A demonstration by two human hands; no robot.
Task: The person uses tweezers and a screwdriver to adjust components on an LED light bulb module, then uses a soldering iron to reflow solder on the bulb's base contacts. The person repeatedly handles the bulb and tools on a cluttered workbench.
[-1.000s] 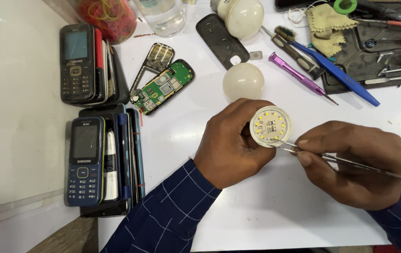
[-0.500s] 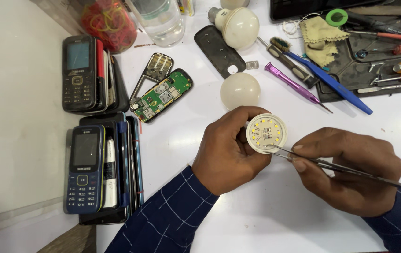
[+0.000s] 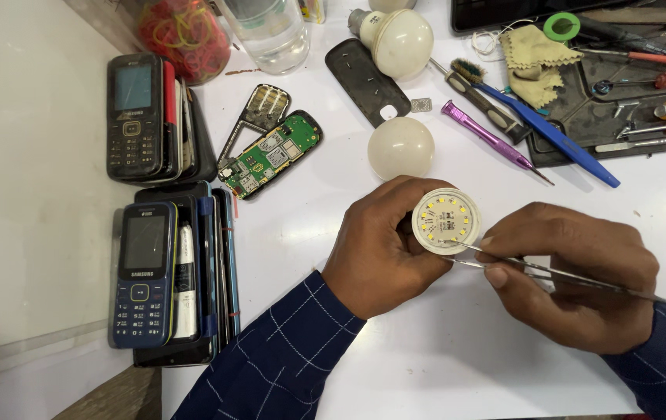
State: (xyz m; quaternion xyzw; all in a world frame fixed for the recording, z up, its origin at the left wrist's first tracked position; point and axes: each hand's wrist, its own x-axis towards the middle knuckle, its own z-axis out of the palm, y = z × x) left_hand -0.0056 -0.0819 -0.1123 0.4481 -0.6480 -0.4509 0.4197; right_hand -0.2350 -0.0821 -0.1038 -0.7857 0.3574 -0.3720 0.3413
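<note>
With our left hand (image 3: 383, 249) wrapped round the bulb (image 3: 445, 222) above the table (image 3: 426, 365) and our right hand (image 3: 574, 272) pinching tweezers (image 3: 535, 271) at its rim, we judge a slip could scratch the LEDs.

Since a second ago the left hand (image 3: 383, 245) and the round white bulb base with yellow light chips (image 3: 445, 221) that it grips have slid a little toward the left of the view and slightly lower, so the loose white dome cover (image 3: 400, 147) now sits closer above them. The right hand (image 3: 574, 272) has followed, and the tips of its thin metal tweezers (image 3: 550, 272) now rest at the disc's lower edge. The head camera has dropped a touch
</note>
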